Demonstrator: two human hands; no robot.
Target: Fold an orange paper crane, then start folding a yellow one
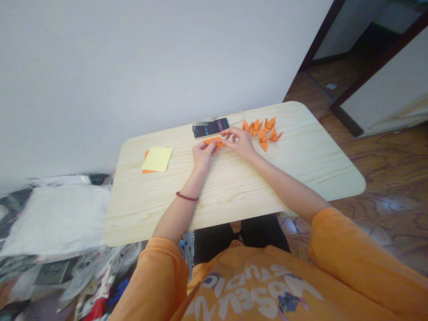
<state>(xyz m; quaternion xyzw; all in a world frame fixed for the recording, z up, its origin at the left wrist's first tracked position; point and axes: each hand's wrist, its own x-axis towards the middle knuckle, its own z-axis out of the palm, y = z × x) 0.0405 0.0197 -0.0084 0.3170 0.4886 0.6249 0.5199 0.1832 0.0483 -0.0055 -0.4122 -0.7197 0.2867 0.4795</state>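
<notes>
Between my hands, over the middle of the table, is a small piece of folded orange origami paper [214,141]. My left hand [202,154] pinches its left part with thumb and fingers. At its right end my right hand [239,141] closes thumb and forefinger on the paper's edge, the other fingers curled above. Just behind the hands lies a phone [211,129] with a lit, partly blurred screen. Several finished orange paper cranes [263,138] stand grouped beyond my right hand.
A stack of square paper [158,159], yellow on top with orange beneath, lies at the table's left. The light wooden table [240,191] meets a white wall [160,62] at the back. A white cable [241,115] runs from the phone. Bags and clutter [60,218] fill the floor at left.
</notes>
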